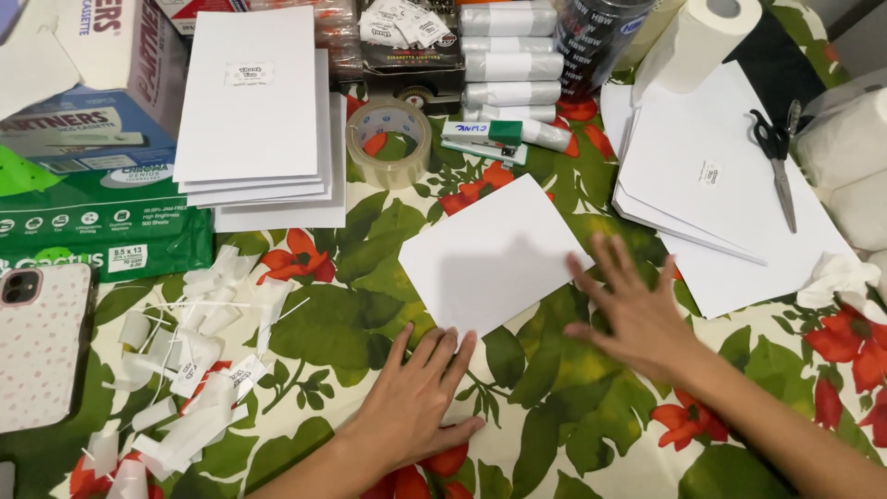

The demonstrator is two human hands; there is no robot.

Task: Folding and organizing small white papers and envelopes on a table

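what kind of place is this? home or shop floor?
Likely a home table used for paper craft or packing, not a shop floor: floral tablecloth, stacks of white sheets, tape roll and scissors. Both hands, left and right, lie flat by one sheet.

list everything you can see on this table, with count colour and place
white sheet: one, white, centre, at both hands' fingertips
card stack: one pile, white, upper left
envelope pile: one pile, white, upper right
scissors: one, black handles, on the envelope pile
tape roll: one, clear, top centre
stapler: one, green and white, right of the tape roll
paper roll: one, white, top right
paper scraps: many, white, lower left
phone: one, pink spotted case, left edge
paper ream: one, green, left
tablecloth: one, floral, green and red
left hand: flat, bottom centre
right hand: fingers spread, right of the sheet
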